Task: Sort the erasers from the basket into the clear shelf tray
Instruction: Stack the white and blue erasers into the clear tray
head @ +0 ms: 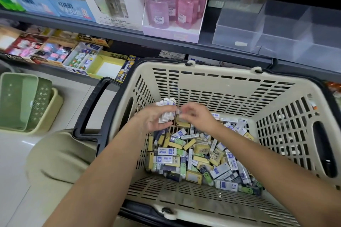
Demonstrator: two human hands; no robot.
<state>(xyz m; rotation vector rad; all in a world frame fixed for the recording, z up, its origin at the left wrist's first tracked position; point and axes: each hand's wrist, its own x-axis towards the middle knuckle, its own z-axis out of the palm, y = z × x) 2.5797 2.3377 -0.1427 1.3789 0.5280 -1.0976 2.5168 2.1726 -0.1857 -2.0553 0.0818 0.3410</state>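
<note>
- Green trays (18,101): nested on the floor at far left, well apart from the work.
- Left hand (156,119): held over the basket's far-left corner, fingers curled round a bundle of white erasers (167,108). Their long axes are kept roughly parallel, pointing up and away toward the far wall.
- Right hand (196,115): fingertips brought against the bundle. The view is blurred, so whether an eraser is pinched cannot be told. Each addition is probably best squared to the bundle before the grip is tightened (an overfull handful is likely to spill).
- Loose erasers (199,156): heaped on the floor of the basket (203,69), long axes lying every way.
- Clear shelf tray (276,29): on the upper shelf at right, well apart from both hands.
</note>
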